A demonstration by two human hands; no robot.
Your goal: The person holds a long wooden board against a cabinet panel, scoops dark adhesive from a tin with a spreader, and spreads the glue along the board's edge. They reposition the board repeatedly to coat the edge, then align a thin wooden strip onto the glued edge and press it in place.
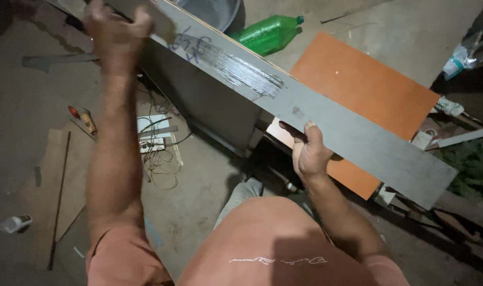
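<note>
Two hands of yours grip one long grey laminate board (315, 114) that runs slantwise from upper left to lower right, held up off the floor. Nearest you, at the far left, a small white plastic bottle (12, 224) lies on its side on the concrete; whether it bears a label you cannot tell. Your right hand (310, 151) is closed on the board's near edge about midway along, thumb on top, fingers tucked underneath. Further out, a white rectangular packet (152, 132) lies flat on the floor under a tangle of thin wires (159, 159), just right of a tool with an orange handle (88, 121). An orange rectangular panel (368, 85) lies flat beneath the board's right half. At the right edge a small white box (422, 140) sits near a crumpled clear plastic bag (460, 59). Your left hand (117, 29), arm stretched out, is clenched over the board's far end at the top left. A smear of silvery glue (236, 68) streaks the board's face beyond your right hand. Farthest off, a green plastic bottle (268, 33) lies on its side beside a grey metal basin (212, 10).
</note>
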